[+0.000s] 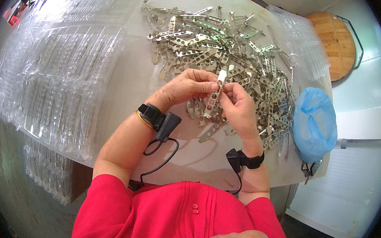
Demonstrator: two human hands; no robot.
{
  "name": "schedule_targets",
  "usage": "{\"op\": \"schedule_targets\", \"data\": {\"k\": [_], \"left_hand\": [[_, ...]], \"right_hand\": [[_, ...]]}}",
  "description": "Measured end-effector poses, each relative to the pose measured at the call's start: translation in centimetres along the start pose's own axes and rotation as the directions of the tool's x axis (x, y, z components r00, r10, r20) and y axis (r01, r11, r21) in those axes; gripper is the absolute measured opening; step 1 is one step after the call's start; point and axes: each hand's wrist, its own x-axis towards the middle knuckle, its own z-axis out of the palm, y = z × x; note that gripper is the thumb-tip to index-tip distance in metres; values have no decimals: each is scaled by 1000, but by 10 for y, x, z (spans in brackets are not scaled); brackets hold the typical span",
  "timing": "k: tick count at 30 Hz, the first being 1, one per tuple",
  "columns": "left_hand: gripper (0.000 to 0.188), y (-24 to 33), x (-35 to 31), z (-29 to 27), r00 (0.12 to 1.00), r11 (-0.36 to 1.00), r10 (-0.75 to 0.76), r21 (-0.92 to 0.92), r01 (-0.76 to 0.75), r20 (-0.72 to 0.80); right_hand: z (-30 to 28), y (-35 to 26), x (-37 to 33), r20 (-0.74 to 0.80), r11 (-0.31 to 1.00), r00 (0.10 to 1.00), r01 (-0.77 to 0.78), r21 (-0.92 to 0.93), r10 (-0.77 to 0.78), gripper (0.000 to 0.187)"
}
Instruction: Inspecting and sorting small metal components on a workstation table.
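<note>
Between my two hands, a flat metal strip with a row of round holes (pixel 212 102) is held nearly upright in front of me. My left hand (pixel 188 88) pinches it near its upper part with thumb and fingers. From the other side, my right hand (pixel 238 106) grips its edge, fingers curled. Just beyond and to the right of both hands spreads a big loose heap of similar shiny metal strips (pixel 197 45). A few strips lie under and close below my hands.
Stacked clear plastic trays (pixel 62 85) cover the table's left side. More clear trays (pixel 303 43) lie at the far right. A blue plastic bag (pixel 315 125) sits at the right edge of the white table (pixel 127 68). Behind it stands a round wooden board (pixel 333 45).
</note>
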Motion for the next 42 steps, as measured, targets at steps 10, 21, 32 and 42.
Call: {"op": "schedule_targets", "data": {"k": [10,21,32,42], "left_hand": [[24,6,-2,4,986,995,37,98,-21,-164],[24,6,-2,9,989,993,90,92,-79,-119],[27,3,2,1,968,977,209,-7,-212,-139],[29,3,3,-2,984,983,131,-117,-145,-121]], "right_hand": [[2,-10,-3,-130,1000,991,2,16,0,14],[7,1,-1,-48,994,994,93,-60,-96,14],[0,-8,-2,-96,980,993,90,175,-74,10],[4,-5,-1,-78,996,996,39,80,-33,7]]}}
